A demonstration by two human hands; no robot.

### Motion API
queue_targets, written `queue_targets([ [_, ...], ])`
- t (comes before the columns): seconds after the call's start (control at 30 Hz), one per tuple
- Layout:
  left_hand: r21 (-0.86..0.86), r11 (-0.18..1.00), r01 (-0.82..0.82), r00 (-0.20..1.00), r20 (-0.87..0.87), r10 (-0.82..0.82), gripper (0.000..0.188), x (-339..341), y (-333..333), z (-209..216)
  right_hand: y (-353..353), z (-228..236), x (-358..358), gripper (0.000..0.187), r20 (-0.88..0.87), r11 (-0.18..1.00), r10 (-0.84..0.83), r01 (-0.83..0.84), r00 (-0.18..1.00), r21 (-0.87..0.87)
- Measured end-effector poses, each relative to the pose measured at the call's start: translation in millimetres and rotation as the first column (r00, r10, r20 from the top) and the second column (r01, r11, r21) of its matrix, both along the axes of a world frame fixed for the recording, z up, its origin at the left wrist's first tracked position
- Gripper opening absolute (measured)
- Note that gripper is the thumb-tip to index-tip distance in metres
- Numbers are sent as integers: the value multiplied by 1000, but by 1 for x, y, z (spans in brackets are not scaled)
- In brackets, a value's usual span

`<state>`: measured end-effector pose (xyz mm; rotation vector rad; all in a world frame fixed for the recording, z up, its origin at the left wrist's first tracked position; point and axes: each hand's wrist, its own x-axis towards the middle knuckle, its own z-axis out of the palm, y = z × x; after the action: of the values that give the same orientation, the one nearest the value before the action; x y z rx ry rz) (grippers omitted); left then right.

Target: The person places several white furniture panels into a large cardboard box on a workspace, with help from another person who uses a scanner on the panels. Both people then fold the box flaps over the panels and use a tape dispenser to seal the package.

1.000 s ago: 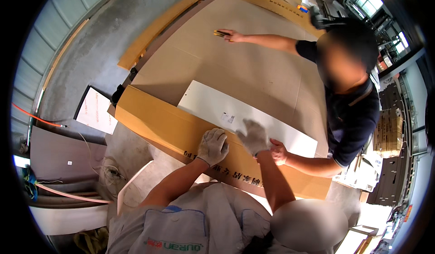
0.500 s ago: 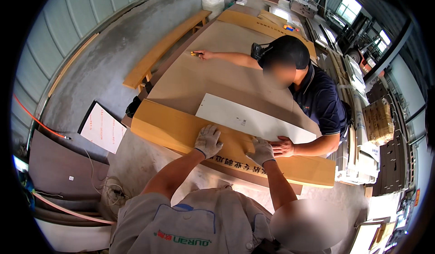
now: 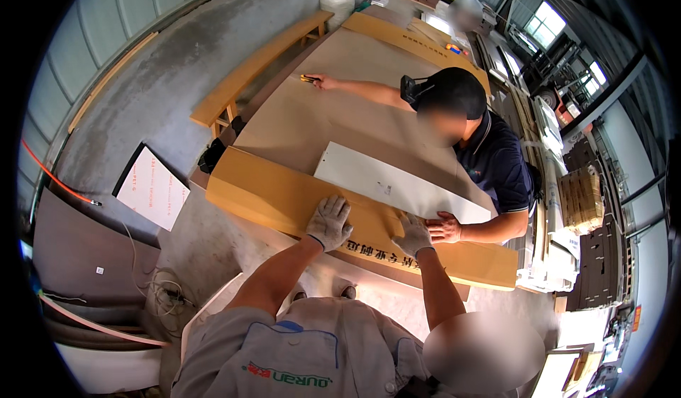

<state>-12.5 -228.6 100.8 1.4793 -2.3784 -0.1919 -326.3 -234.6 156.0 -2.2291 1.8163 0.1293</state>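
Note:
My left hand [image 3: 329, 223], in a pale work glove, lies flat on a long folded sheet of brown cardboard [image 3: 266, 191] with its fingers stretched out. Farther right, my right hand [image 3: 413, 236], gloved too, rests open on the same cardboard, near the edge of a white panel [image 3: 383, 185]. The panel lies along the cardboard's far side. Close to my right hand, a co-worker's bare hand [image 3: 445, 228] presses on the panel's right end. The co-worker's other hand [image 3: 325, 81] reaches far left, holding a small yellow-and-black tool [image 3: 309, 79] that looks like a utility knife.
Beneath lies a large brown sheet-covered work table [image 3: 340, 68]. The co-worker [image 3: 493, 164] leans over it from the right. A wooden bench [image 3: 248, 75] stands to the left, and a cable [image 3: 167, 291] coils on the floor. Stacked boards [image 3: 546, 206] line the right side.
My view has shifted slightly. My hands stay flat on the cardboard, the right one's fingers a little straighter. The co-worker's hands have hardly moved.

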Motion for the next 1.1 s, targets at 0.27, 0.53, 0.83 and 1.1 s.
queue_targets([
  [0.27,-75,997,-14,999,-31,12,70,1,0,-5,-1,10,8,89,-17,994,-42,43,999,96],
  [0.53,-1,999,-32,999,11,32,71,0,0,1,-3,15,11,84,-36,994,-40,44,999,100],
  [0.83,22,999,-27,1000,-3,27,71,-1,-1,2,-2,5,6,85,-4,997,-47,47,999,61],
  [1.1,4,1000,-30,999,11,30,71,-2,-1,1,-3,4,4,85,-27,1000,-17,18,999,21],
])
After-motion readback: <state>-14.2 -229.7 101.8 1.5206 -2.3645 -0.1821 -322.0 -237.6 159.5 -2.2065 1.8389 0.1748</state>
